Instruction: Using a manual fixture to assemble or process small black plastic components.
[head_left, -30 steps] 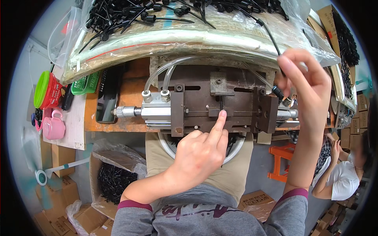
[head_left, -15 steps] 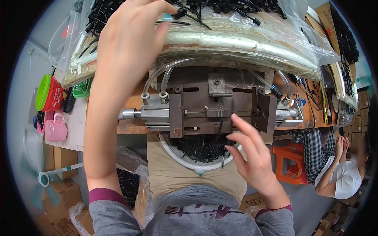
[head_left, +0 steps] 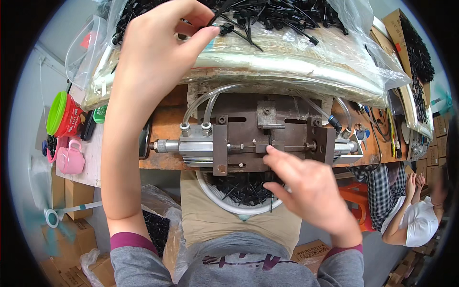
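Observation:
My left hand is over the heap of black cable ties at the far side, with thumb and fingertips closed on a black cable tie. My right hand is at the small dark block in the middle of a metal fixture. Its index fingertip touches the block, and its curled fingers are around a thin black tie whose tail hangs below them. A black strip also stands up from the block towards the upper bracket.
Air cylinders with clear hoses flank the fixture on the wooden bench. A round white basket of black pieces rests at my lap. Pink cup and red tub stand left. Another person sits at right.
My left fingers have closed on a cable tie at the heap. My right hand has moved left and inward to the block. The fixture appears slightly lower and further right in view.

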### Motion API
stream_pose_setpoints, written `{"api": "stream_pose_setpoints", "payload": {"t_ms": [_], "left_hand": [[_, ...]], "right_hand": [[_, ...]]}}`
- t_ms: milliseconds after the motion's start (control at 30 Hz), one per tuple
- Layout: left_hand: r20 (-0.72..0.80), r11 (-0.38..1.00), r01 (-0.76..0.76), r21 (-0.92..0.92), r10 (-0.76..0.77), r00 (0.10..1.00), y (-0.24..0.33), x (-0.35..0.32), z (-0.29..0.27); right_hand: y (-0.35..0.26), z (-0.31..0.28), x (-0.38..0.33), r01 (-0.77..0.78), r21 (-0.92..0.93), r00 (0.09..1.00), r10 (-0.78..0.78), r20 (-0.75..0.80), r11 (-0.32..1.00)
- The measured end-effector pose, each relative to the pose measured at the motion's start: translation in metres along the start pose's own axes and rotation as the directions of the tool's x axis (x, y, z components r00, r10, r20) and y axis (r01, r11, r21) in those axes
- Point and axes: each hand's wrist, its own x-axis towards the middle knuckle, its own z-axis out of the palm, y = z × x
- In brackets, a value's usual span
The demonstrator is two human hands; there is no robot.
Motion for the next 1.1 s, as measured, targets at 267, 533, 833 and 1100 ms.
{"api": "stream_pose_setpoints", "payload": {"t_ms": [267, 533, 833, 1100], "left_hand": [[-0.086, 0.914, -0.319, -0.250, 0.307, 0.948, -0.003, -0.073, -0.002], [0.222, 0.931, -0.223, -0.290, 0.292, 0.930, -0.014, -0.134, 0.020], [0.199, 0.912, -0.383, -0.145, 0.406, 0.892, -0.030, -0.171, 0.061], [0.223, 0.888, -0.457, 0.040, 0.438, 0.871, -0.029, -0.178, 0.090]], "right_hand": [[0.074, -0.054, 0.195, 0.083, -0.218, 0.821, -0.190, -0.538, 0.972], [0.078, -0.047, 0.282, -0.299, -0.463, 0.943, 0.333, -0.008, 0.834], [0.131, -0.080, 0.227, 0.010, -0.345, 0.988, 0.043, 0.145, 0.938], [0.119, -0.098, 0.169, 0.307, -0.395, 0.933, -0.355, -0.054, 0.866]]}}
